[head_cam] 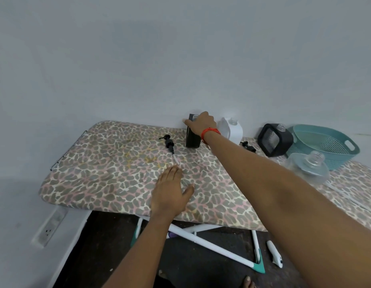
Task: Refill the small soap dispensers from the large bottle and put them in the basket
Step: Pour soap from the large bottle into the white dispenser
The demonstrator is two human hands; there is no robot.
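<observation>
My right hand (202, 121) grips the top of a black square soap dispenser (192, 139) standing at the back of the leopard-print ironing board (110, 175). My left hand (170, 190) lies flat and open on the board, just below a black pump head with its tube (170, 145). A white dispenser (232, 129) stands right of the black one. Another black dispenser (274, 140) leans beside the teal basket (325, 146). A large clear bottle (309, 165) sits in front of the basket. A second pump head (248, 146) lies between the dispensers.
The board stands against a grey wall. Its white and teal legs (211, 244) cross below the near edge, over a dark floor. A white object (275, 254) lies on the floor, and a socket strip (49, 227) sits low on the left wall.
</observation>
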